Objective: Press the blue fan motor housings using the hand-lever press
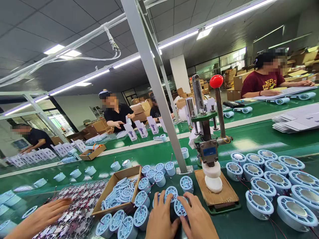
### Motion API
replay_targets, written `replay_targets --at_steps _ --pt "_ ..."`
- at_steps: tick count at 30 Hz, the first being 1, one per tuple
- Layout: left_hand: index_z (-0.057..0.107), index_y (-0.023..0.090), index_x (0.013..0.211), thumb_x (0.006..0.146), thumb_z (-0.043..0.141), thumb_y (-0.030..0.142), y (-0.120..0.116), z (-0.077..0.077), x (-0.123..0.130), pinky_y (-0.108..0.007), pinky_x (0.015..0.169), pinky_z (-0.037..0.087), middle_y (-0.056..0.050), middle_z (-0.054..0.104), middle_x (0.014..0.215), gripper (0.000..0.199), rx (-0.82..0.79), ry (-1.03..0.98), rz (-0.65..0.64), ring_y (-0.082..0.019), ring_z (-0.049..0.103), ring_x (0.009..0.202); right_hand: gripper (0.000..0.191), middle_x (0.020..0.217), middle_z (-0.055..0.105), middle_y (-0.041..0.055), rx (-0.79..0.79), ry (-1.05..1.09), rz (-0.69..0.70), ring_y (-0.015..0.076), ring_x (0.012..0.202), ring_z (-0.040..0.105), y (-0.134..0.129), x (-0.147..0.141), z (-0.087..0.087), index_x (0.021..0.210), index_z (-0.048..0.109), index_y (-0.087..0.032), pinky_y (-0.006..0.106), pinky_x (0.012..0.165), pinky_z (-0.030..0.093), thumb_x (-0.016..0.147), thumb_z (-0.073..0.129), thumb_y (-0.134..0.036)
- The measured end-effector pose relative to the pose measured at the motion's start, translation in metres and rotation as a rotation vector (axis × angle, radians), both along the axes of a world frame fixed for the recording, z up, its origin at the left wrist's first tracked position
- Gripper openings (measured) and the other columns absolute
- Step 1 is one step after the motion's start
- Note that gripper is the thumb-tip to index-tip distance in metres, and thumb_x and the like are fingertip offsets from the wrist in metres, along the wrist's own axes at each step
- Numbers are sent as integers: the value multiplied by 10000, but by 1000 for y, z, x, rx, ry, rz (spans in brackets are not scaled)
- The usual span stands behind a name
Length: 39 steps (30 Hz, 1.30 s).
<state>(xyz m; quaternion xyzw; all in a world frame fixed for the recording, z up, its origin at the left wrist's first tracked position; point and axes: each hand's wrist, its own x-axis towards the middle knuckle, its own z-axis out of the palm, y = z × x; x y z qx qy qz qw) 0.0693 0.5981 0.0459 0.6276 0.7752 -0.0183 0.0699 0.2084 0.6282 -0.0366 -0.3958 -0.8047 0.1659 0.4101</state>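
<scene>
My left hand (160, 217) lies over light-blue round plastic housings, its fingers curled round one that they mostly hide. A second housing (171, 192) sits just beyond those fingertips. My right hand (198, 219) grips another light-blue housing (178, 207) between thumb and fingers, with its spoked top facing up. Beyond it, one more housing (186, 183) stands apart. To the right is a hand press (209, 151) with a red-knobbed lever (216, 81) and a white round pad (213, 184) on a wooden base (203, 189).
A cardboard box (97, 208) holds blue rings. Left of it lies a pile of small parts with wires (74, 202), with a co-worker's hand (47, 212) over it. Housings with metal discs (259, 202) crowd the right. A metal post (159, 79) rises ahead; co-workers sit across the green belt (239, 144).
</scene>
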Motion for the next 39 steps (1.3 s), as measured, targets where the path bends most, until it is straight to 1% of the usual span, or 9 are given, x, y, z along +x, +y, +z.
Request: replay_targets --at_steps 5,11,14,17,20,25,31,36,39 --pt "478 281 1384 767 483 246 -4 -6 -3 -420 1110 397 -7 322 1573 618 41 -25 15 -299 148 1497 370 1292 539 82 -134 21 -51 264 1182 526 4 -8 -7 1137 653 -258 402 1011 466 792 565 -159" --pt "640 181 1013 713 575 385 -9 7 1 -410 1172 307 -83 322 1573 369 33 -69 -24 -292 175 1491 498 1430 425 129 -297 -124 -12 273 1327 421 16 4 15 1340 545 -189 446 1110 382 860 431 -117" --pt "616 157 1180 730 557 402 -10 11 0 -412 1199 255 -96 336 1568 515 12 -79 -40 -278 170 1495 506 1474 381 116 -343 -146 29 268 1370 378 16 6 15 1365 528 -195 429 1134 359 872 428 -141" --pt "378 226 1474 713 598 442 -11 13 0 -471 1213 190 -54 231 1615 821 -7 -71 -18 -300 80 1509 515 1514 322 104 -362 -133 70 260 1399 342 15 6 9 1371 520 -209 418 1149 341 868 431 -144" --pt "367 306 1477 679 640 461 -11 13 3 -513 1164 278 -41 112 1643 858 -15 -74 67 -358 59 1503 500 1535 282 86 -375 -102 109 252 1407 335 15 6 0 1345 540 -242 414 1148 343 870 421 -144" --pt "572 270 1303 685 608 403 -11 7 11 -498 976 480 -77 187 1626 634 27 -67 151 -375 197 1468 555 1530 278 101 -247 -142 96 273 1420 299 18 10 1 1340 557 -258 447 1160 308 811 466 -117" --pt "609 223 1256 629 673 375 -12 1 11 -485 1040 420 -137 297 1576 649 85 -70 157 -394 328 1395 492 1564 198 117 -153 -143 -34 401 1464 67 41 5 30 1299 607 -255 575 1151 243 808 597 -232" --pt "611 254 1250 606 669 355 -24 5 9 -497 1012 445 -109 323 1569 655 45 -91 174 -375 357 1381 425 1495 339 168 -138 -185 102 365 1443 216 58 -13 32 1277 623 -188 509 1150 301 859 570 -242" --pt "613 283 1250 596 685 386 -42 -6 6 -506 971 480 -84 274 1595 666 30 -155 198 -383 326 1404 412 1476 387 123 -74 -187 166 324 1435 261 65 -26 29 1268 627 -223 464 1152 320 858 591 -245"
